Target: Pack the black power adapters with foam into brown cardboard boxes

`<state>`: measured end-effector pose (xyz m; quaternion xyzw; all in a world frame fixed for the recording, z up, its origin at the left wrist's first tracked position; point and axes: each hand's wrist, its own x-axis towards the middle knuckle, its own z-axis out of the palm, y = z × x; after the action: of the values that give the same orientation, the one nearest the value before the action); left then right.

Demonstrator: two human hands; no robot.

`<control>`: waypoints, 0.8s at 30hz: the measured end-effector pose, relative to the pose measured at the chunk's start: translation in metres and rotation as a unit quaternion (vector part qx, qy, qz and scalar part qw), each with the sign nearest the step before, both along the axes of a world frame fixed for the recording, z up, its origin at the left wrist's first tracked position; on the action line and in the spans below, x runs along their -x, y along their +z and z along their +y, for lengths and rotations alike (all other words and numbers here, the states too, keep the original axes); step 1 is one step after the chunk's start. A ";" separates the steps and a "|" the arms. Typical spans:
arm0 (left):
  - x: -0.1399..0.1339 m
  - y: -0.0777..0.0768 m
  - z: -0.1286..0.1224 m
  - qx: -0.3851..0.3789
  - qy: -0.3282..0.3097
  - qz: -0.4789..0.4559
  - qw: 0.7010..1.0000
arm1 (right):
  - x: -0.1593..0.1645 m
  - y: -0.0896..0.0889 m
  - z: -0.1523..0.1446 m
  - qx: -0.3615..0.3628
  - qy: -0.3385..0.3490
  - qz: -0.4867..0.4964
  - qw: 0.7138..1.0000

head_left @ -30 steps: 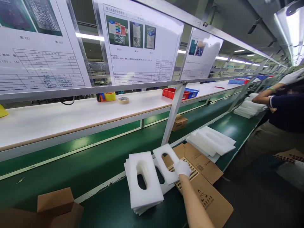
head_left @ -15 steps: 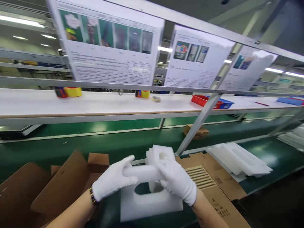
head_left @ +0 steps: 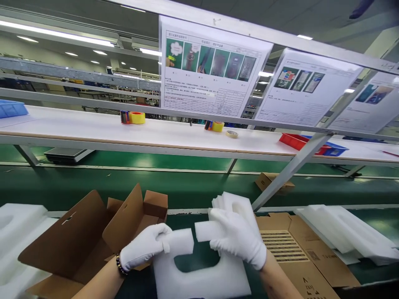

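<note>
A white foam frame [head_left: 202, 282] with an oval opening is held upright in front of me. Its top bar has a gap in the middle, leaving two separate ends. My left hand [head_left: 144, 246], in a white glove, pinches the left end between thumb and fingers. Around the right end are the closed fingers of my gloved right hand [head_left: 239, 237]. More white foam pieces [head_left: 240, 202] stand just behind the right hand, partly hidden by it. An open brown cardboard box [head_left: 77, 236] is beside my left hand.
Flattened printed cardboard [head_left: 314, 265] lies at right, with stacked foam sheets [head_left: 346, 228] beyond. Other foam [head_left: 18, 245] sits far left. A metal post [head_left: 280, 176] slants up to the white shelf [head_left: 174, 135], which holds tape rolls and a red tray [head_left: 294, 141].
The foam's top bar, which looked continuous before, is now parted in the middle, and my hands are farther apart. The view has turned left, bringing the far-left foam into sight.
</note>
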<state>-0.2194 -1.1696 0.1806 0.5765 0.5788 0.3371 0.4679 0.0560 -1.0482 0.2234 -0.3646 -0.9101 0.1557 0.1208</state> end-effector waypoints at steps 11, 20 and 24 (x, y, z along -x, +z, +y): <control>0.005 -0.028 -0.007 -0.060 0.102 -0.014 0.993 | -0.007 -0.042 -0.029 0.548 -0.016 0.345 0.762; 0.009 -0.035 0.015 -0.155 0.280 -0.336 0.886 | -0.033 -0.001 -0.053 0.398 -0.010 0.300 0.867; 0.010 -0.054 0.022 -0.173 0.324 -0.350 0.862 | -0.067 0.025 -0.049 0.035 -0.113 0.211 0.970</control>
<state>-0.2289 -1.1472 0.1268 0.2723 0.4632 0.7439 0.3974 0.1227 -1.0968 0.2482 -0.4276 -0.8111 0.2464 0.3141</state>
